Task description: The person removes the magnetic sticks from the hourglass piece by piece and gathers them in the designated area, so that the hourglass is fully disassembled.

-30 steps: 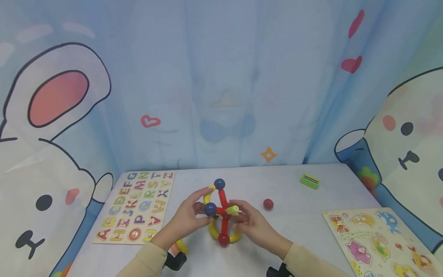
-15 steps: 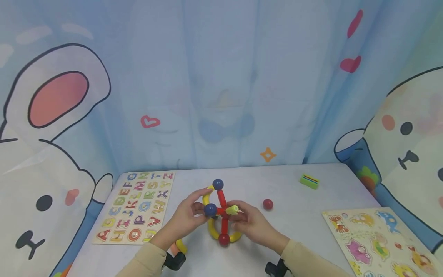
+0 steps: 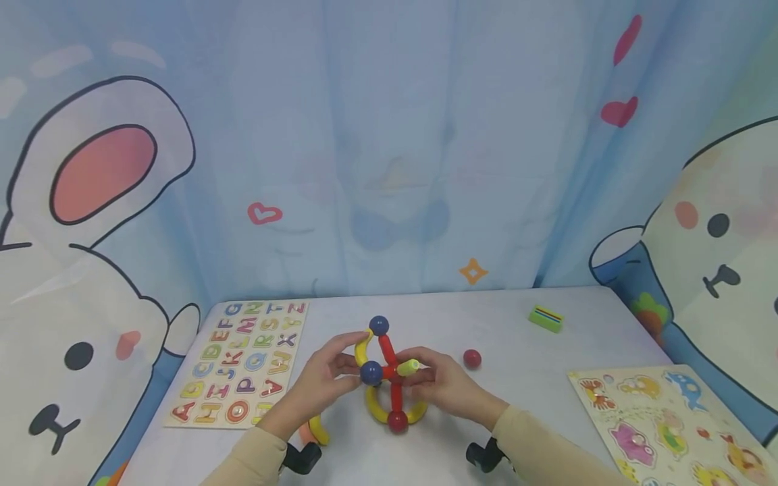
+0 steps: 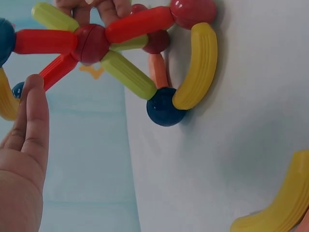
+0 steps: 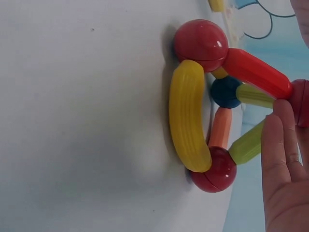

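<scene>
A magnetic stick-and-ball construction (image 3: 396, 398) stands on the table, its curved yellow sticks forming a ring at the base. Red and light green sticks meet at a central red ball (image 4: 91, 44). Up on the left, a curved yellow stick (image 3: 362, 351) joins two blue balls; my left hand (image 3: 322, 378) pinches there, index fingertip on this stick near the upper blue ball (image 3: 379, 325). On the other side, my right hand (image 3: 450, 388) holds the construction at its centre, beside the light green stick (image 3: 408, 368). In the right wrist view its fingertips lie right at the red ball (image 5: 300, 103).
A loose red ball (image 3: 472, 358) lies to the right, with a green block (image 3: 546, 318) farther back. The alphabet board (image 3: 237, 364) is at left, an animal puzzle board (image 3: 668, 425) at right. Loose yellow (image 3: 319, 430) and orange sticks lie near my left wrist.
The upper part of the construction has leaned slightly left, its blue balls shifting left and a little down. Both hands keep their hold and move slightly with it.
</scene>
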### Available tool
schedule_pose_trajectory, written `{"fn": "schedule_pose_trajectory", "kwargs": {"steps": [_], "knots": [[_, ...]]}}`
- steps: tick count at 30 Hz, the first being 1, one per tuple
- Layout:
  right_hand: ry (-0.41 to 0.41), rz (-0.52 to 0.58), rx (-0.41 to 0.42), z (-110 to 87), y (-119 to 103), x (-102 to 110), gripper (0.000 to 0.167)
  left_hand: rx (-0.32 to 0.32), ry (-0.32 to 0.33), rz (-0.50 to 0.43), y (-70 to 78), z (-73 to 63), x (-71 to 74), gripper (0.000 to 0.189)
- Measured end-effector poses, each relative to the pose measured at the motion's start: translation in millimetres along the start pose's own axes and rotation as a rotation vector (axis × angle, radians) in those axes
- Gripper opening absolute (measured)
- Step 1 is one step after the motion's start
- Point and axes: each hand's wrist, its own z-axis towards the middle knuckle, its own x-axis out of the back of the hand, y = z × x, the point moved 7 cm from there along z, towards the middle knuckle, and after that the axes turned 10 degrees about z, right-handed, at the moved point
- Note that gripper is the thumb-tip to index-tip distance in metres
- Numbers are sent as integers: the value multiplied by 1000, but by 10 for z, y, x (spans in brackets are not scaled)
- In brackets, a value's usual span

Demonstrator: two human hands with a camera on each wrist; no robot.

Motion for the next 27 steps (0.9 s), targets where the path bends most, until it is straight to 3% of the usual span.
{"fn": "schedule_pose_trajectory", "kwargs": {"steps": [3,10,17,27], "knots": [[42,-17,-13,10,30,-13,50,-14,-7,-1,-3,-10,30,61],[119,-178,-5,15,70,-58,60,-11,-3,13,-26,-13,65,54],[155,-220,1,27,95,-61,50,5,1,14,-15,-28,72,51],[75,-241,20,39,93,56,47,-2,-3,22,-21,-25,-4,52]]}}
